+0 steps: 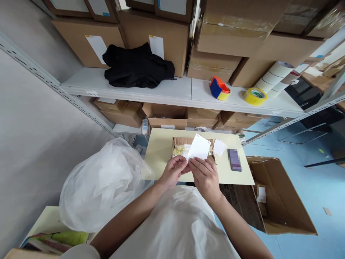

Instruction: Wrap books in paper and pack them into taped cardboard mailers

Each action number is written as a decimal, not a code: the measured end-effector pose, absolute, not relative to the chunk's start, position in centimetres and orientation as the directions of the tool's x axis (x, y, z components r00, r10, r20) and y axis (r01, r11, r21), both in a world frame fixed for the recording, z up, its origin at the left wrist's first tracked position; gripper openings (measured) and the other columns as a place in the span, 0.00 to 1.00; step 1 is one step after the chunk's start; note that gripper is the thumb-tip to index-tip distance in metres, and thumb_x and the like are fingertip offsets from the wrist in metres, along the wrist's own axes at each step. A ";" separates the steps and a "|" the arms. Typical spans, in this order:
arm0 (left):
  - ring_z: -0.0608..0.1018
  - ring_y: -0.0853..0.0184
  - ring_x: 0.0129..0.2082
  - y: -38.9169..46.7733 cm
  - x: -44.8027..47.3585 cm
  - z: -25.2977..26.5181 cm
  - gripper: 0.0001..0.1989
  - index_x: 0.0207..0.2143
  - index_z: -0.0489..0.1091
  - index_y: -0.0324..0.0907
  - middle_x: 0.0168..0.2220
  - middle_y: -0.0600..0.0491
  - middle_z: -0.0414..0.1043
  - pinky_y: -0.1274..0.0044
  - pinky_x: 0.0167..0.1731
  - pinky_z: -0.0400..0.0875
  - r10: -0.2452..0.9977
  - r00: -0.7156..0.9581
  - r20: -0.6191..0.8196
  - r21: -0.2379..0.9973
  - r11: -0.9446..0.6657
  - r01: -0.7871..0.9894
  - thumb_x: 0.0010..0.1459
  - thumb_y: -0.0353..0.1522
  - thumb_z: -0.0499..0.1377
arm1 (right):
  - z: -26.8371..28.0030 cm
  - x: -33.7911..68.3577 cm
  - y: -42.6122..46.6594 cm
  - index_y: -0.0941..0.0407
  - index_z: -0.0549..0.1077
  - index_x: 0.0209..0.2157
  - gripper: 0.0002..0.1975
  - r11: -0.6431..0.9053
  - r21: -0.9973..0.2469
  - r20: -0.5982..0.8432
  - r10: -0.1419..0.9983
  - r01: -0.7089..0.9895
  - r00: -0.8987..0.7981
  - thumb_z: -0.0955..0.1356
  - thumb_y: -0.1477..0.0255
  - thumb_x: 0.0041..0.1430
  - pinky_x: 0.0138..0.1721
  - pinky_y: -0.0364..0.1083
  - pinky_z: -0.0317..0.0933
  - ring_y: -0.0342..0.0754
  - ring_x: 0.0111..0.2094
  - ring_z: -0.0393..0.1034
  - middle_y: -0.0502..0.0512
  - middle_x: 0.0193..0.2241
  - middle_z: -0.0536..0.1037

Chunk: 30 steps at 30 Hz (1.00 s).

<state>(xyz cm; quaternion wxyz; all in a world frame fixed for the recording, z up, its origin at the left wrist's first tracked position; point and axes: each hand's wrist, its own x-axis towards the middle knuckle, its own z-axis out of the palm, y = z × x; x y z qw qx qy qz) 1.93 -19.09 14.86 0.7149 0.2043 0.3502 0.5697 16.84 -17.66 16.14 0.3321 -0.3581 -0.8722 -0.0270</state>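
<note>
A white card (199, 146) with small print near its top edge is held up over the table's near side. My left hand (174, 169) pinches its lower left corner between thumb and fingers. My right hand (205, 177) is closed on its lower edge, the fingers lying across the front; its thumb is hidden. Behind the card sits a shallow cardboard box (176, 141) with white and yellowish packed items, partly covered by the card and hands. Several more white cards (220, 147) lie to the right of that box.
A phone (235, 159) lies on the cream table (159, 140). A large open carton (280, 194) stands at right on the floor, and a translucent plastic bag (102, 183) bulges at left. The shelf (183, 88) holds black clothing (137, 66), a tape dispenser (219, 88) and tape rolls (255, 96).
</note>
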 end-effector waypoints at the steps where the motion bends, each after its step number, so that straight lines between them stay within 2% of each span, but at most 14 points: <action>1: 0.76 0.72 0.29 -19.1 1.9 14.8 0.16 0.27 0.65 0.39 0.25 0.57 0.72 0.74 0.42 0.71 0.957 0.102 -0.273 0.691 0.269 -0.671 0.45 0.38 0.69 | 16.2 16.8 -17.7 0.51 0.73 0.49 0.19 0.742 -0.191 0.592 0.610 0.643 -0.527 0.63 0.82 0.60 0.51 0.49 0.57 0.47 0.47 0.72 0.52 0.44 0.79; 7: 0.76 0.71 0.30 -19.1 2.2 14.3 0.16 0.26 0.65 0.39 0.26 0.56 0.72 0.72 0.43 0.70 0.947 0.117 -0.300 0.686 0.299 -0.664 0.45 0.38 0.68 | 16.2 17.1 -18.0 0.49 0.71 0.51 0.21 0.730 -0.212 0.561 0.636 0.650 -0.530 0.62 0.82 0.60 0.50 0.51 0.57 0.48 0.47 0.72 0.52 0.45 0.79; 12: 0.74 0.72 0.29 -19.1 2.5 13.6 0.16 0.27 0.66 0.39 0.25 0.57 0.69 0.70 0.45 0.70 0.955 0.135 -0.263 0.713 0.287 -0.640 0.46 0.39 0.68 | 16.2 17.4 -18.1 0.49 0.71 0.51 0.20 0.718 -0.215 0.549 0.649 0.662 -0.527 0.63 0.82 0.60 0.50 0.51 0.57 0.48 0.48 0.71 0.51 0.45 0.79; 18: 0.70 0.73 0.32 -19.3 2.3 13.2 0.15 0.27 0.67 0.39 0.30 0.56 0.66 0.75 0.41 0.69 0.967 0.119 -0.225 0.787 0.253 -0.562 0.49 0.40 0.66 | 15.9 17.5 -18.2 0.50 0.73 0.48 0.19 0.727 -0.247 0.551 0.649 0.640 -0.525 0.63 0.83 0.59 0.49 0.52 0.60 0.49 0.46 0.73 0.52 0.44 0.79; 20: 0.68 0.73 0.32 -19.4 2.2 13.3 0.15 0.26 0.66 0.39 0.29 0.56 0.64 0.77 0.37 0.68 0.971 0.122 -0.206 0.791 0.239 -0.563 0.49 0.40 0.66 | 15.8 17.4 -18.2 0.51 0.75 0.45 0.15 0.723 -0.331 0.554 0.669 0.606 -0.496 0.64 0.80 0.60 0.47 0.52 0.63 0.49 0.44 0.74 0.53 0.42 0.80; 22: 0.66 0.74 0.29 -19.6 2.2 13.3 0.15 0.26 0.65 0.39 0.27 0.57 0.61 0.80 0.33 0.66 0.976 0.121 -0.181 0.794 0.218 -0.567 0.49 0.39 0.65 | 16.0 17.2 -18.2 0.52 0.76 0.43 0.10 0.688 -0.478 0.526 0.722 0.546 -0.450 0.66 0.74 0.60 0.44 0.50 0.67 0.49 0.42 0.75 0.54 0.41 0.80; 25: 0.64 0.75 0.26 -19.7 2.4 13.1 0.15 0.25 0.65 0.39 0.25 0.57 0.60 0.82 0.28 0.62 0.983 0.107 -0.146 0.815 0.181 -0.550 0.50 0.39 0.65 | 16.4 17.2 -18.1 0.52 0.76 0.41 0.09 0.581 -0.682 0.429 0.810 0.444 -0.401 0.68 0.69 0.58 0.41 0.48 0.71 0.49 0.40 0.76 0.56 0.40 0.80; 30: 0.65 0.74 0.26 -19.8 3.0 12.0 0.16 0.26 0.67 0.39 0.25 0.56 0.62 0.80 0.30 0.62 0.995 0.058 -0.080 0.851 0.098 -0.515 0.49 0.42 0.65 | 17.5 17.6 -17.5 0.53 0.77 0.33 0.05 0.477 -0.818 0.340 0.852 0.321 -0.397 0.69 0.68 0.57 0.37 0.46 0.72 0.47 0.34 0.76 0.54 0.32 0.81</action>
